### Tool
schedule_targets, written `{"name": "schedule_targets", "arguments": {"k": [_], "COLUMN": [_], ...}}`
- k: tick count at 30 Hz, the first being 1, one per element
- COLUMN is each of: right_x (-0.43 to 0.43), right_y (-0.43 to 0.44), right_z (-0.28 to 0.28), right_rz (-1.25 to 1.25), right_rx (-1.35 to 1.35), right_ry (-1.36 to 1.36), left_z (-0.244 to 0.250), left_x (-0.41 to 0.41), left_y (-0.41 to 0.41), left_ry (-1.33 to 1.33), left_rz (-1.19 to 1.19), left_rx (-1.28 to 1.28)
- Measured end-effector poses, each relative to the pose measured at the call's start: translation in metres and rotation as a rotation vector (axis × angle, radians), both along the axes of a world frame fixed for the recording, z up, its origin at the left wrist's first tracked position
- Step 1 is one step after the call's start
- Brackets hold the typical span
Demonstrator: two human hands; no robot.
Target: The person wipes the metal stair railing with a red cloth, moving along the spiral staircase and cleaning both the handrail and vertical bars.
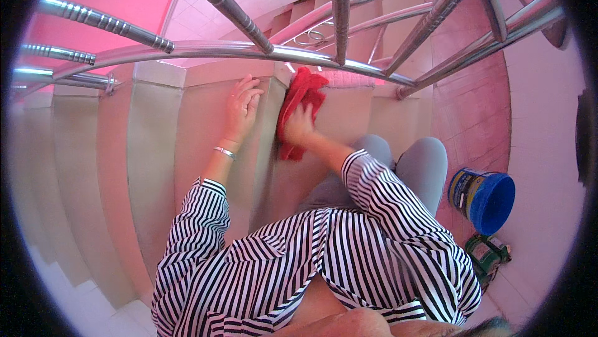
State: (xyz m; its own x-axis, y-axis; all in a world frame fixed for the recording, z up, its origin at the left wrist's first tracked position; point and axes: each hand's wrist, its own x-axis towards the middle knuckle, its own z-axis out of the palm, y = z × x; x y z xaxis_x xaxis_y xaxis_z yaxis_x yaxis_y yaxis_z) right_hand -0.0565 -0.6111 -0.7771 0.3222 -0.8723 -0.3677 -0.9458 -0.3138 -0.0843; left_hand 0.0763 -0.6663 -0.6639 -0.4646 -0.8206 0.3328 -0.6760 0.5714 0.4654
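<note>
My right hand [300,124], slightly blurred, presses a crumpled red cloth [306,87] against the riser beside a stair edge. The cloth hangs along the step's corner, from the end by the railing down towards my knees. My left hand [244,105] lies on the beige tread of a stair step [210,117], near its outer end, with nothing in it and the fingers a little apart. A silver bracelet [224,152] is on my left wrist.
A stainless-steel railing [215,50] with ribbed balusters crosses in front of me. More steps [154,126] go off to the left. At the right stand a blue plastic bucket [497,204] with a printed label and green containers [486,253], partly hidden by my sleeve.
</note>
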Motion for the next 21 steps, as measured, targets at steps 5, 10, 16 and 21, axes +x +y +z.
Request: {"name": "schedule_targets", "arguments": {"k": [5,10,16,21], "right_x": [0.003,-0.071,-0.17,-0.153], "right_y": [0.069,0.032,0.004,-0.007], "right_z": [-0.004,-0.008,0.007,0.094], "right_rz": [0.491,0.149,-0.762,-0.994], "right_rx": [-0.034,-0.108,-0.034,-0.262], "right_ry": [-0.092,-0.159,-0.474,-1.504], "left_z": [-0.007,-0.01,0.0,0.005], "left_x": [0.007,0.01,0.004,0.013], "left_y": [0.003,0.005,-0.001,0.009], "left_ry": [0.046,0.088,0.011,0.008], "left_rz": [0.014,0.026,-0.02,0.047], "left_rx": [0.019,0.042,0.01,0.009]}}
